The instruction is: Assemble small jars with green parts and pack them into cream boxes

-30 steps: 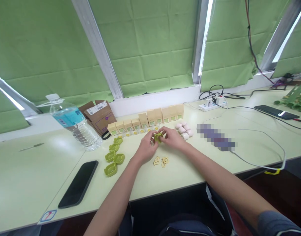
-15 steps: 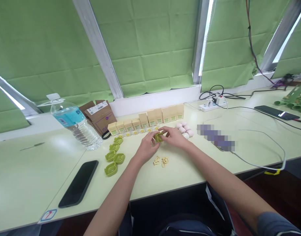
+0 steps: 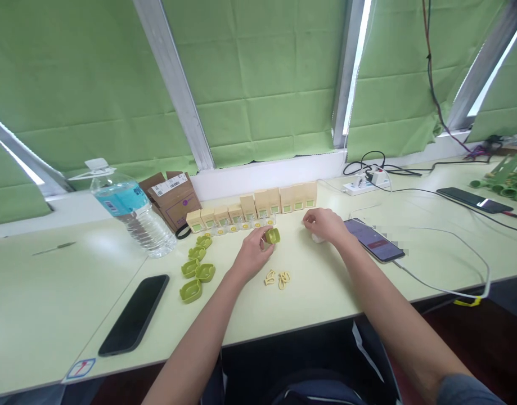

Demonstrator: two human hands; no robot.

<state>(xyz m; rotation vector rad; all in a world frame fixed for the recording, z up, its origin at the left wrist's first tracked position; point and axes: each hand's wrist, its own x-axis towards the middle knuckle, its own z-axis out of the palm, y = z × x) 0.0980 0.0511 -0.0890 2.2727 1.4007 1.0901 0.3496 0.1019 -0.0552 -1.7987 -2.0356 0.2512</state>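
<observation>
My left hand (image 3: 253, 250) is closed around a small olive-green square case (image 3: 273, 236), its hollow side facing me. To the right, my right hand (image 3: 326, 225) is over the pale rounded pieces, fingers curled together; what they hold, if anything, is hidden. One white rounded piece (image 3: 317, 238) shows below that hand, and the others are covered by it. Several similar green cases (image 3: 190, 291) lie left of my left arm. Pale yellow loops (image 3: 283, 279) rest on the table between my forearms.
Behind my hands stands a row of small beige boxes (image 3: 261, 203), with clear pieces with yellow centres (image 3: 233, 229) before it. A water bottle (image 3: 134, 214), a carton (image 3: 174, 202) and a black phone (image 3: 134, 315) are at left. A charging phone (image 3: 376, 242) and a power strip (image 3: 365, 184) lie right.
My right hand has let go of the green case and moved right, over the pale rounded pieces. My left hand still holds the case in about the same place.
</observation>
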